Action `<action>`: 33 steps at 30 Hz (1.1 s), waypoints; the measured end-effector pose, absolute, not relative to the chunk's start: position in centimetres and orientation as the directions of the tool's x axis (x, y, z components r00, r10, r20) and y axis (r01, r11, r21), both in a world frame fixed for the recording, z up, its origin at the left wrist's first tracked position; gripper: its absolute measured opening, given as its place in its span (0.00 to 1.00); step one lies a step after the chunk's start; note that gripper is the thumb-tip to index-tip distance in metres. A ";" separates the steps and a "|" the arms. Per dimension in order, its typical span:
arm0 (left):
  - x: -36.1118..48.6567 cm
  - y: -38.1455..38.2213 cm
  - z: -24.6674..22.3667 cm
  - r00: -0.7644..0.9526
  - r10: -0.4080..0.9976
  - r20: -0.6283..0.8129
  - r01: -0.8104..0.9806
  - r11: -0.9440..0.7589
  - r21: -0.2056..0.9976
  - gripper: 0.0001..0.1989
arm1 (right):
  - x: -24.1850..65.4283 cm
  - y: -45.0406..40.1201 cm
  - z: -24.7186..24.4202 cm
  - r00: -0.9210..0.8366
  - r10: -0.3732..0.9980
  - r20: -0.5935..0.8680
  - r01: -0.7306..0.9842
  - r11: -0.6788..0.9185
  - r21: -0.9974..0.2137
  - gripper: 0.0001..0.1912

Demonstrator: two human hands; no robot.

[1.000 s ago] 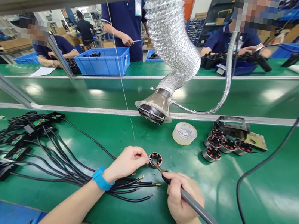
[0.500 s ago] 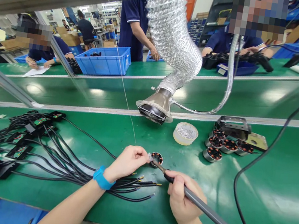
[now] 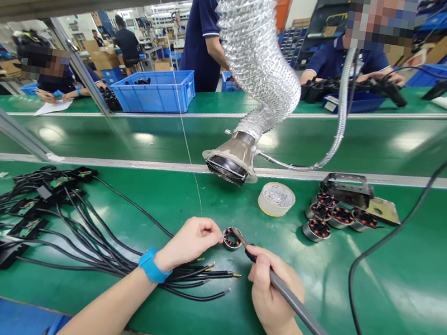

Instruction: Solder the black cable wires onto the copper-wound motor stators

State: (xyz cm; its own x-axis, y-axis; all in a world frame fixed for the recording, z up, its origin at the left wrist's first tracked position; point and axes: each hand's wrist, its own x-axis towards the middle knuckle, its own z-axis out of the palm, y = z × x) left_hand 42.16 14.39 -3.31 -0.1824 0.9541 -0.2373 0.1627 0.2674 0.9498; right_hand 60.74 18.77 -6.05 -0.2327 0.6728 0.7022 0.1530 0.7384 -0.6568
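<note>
My right hand [image 3: 275, 289] grips a grey soldering iron [image 3: 298, 309], its metal tip over the upper part of a small round motor part [image 3: 232, 239] with copper windings. At the left rim of that part, my left hand [image 3: 196, 242] is pinched; what lies between its fingertips is too small to make out. A blue band [image 3: 155, 266] is on the left wrist. Black cables [image 3: 115, 263] with bare coloured ends run beneath the left forearm. Beyond the hands stands a round white tub [image 3: 276, 199] with shiny bits inside.
Several round motor parts [image 3: 316, 230] sit at the right beside a black metal bracket [image 3: 347, 190]. A fume duct [image 3: 262, 55] hangs overhead, its nozzle [image 3: 231, 160] low. The iron's cord [image 3: 363, 252] loops at right. People work beyond the green bench [image 3: 414, 277].
The soldering iron and my right hand have shifted slightly left, its tip now higher over the round part. My left hand is almost still. A person behind the duct has moved an arm.
</note>
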 end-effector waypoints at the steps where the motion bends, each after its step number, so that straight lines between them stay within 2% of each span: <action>1: 42.2 14.4 -3.3 -0.182 0.954 -0.237 0.165 0.268 0.949 0.10 | 60.6 18.9 -6.0 -0.266 0.657 0.705 0.147 0.750 -0.644 0.10; 5: 42.1 14.5 -3.4 -0.176 0.959 -0.224 0.163 0.252 0.954 0.10 | 59.8 19.7 -6.2 -0.405 0.615 0.677 0.151 0.775 -0.614 0.17; 10: 42.1 14.4 -3.8 -0.166 0.963 -0.211 0.140 0.235 0.962 0.10 | 58.8 20.4 -7.5 -0.575 0.611 0.544 0.156 0.734 -0.661 0.29; 15: 41.6 14.5 -4.2 -0.172 0.977 -0.124 0.203 0.159 0.966 0.10 | 58.6 21.3 -7.9 -0.685 0.540 0.489 0.120 0.746 -0.655 0.26; 18: 40.9 14.8 -4.6 -0.214 0.973 -0.081 0.322 0.149 0.935 0.08 | 59.4 22.0 -7.6 -0.730 0.496 0.470 0.137 0.780 -0.611 0.25; 21: 40.4 15.1 -4.7 -0.185 0.978 -0.093 0.379 0.158 0.912 0.08 | 60.5 22.6 -7.7 -0.762 0.447 0.467 0.137 0.817 -0.559 0.24; 29: 39.2 15.2 -4.2 -0.041 0.974 -0.221 0.296 0.224 0.929 0.22 | 61.6 23.6 -9.0 -0.714 0.472 0.516 0.100 0.799 -0.593 0.22; 31: 38.8 15.4 -4.2 -0.085 0.976 -0.203 0.233 0.217 0.948 0.24 | 61.6 23.5 -8.9 -0.697 0.487 0.526 0.089 0.787 -0.610 0.23; 33: 38.6 15.7 -4.1 -0.209 0.965 -0.156 0.247 0.207 0.947 0.26 | 61.6 23.4 -8.6 -0.683 0.498 0.534 0.080 0.778 -0.623 0.25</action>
